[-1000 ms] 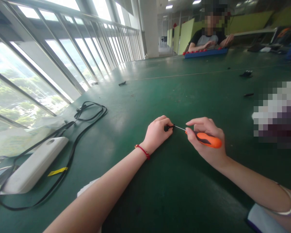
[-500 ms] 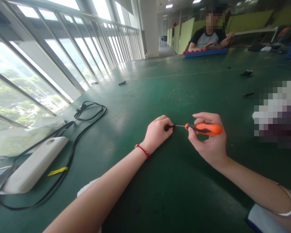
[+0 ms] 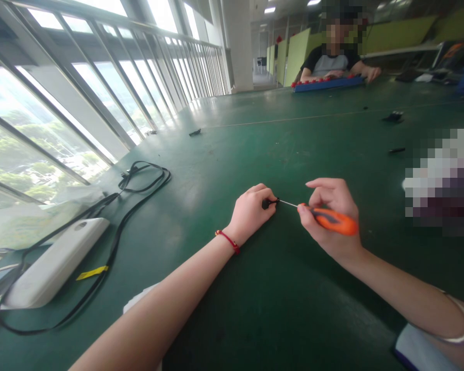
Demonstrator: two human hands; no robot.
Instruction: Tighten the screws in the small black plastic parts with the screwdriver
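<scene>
My left hand, with a red cord bracelet at the wrist, rests on the green table and pinches a small black part; its exact kind is too small to tell. My right hand grips a screwdriver by its orange and dark handle. The thin metal shaft points left, and its tip meets the black part at the left fingertips. The handle end tilts down toward me, with the right index finger stretched out above it.
Left on the green table lie a white box-shaped object, a looped black cable and a yellow tag. Small black pieces lie farther off. Across the table a person sits behind a blue tray with red pieces.
The screwdriver's handle has swung down toward me, its tip staying at the black part. My left hand has not moved. The person opposite has lowered a hand beside the blue tray.
</scene>
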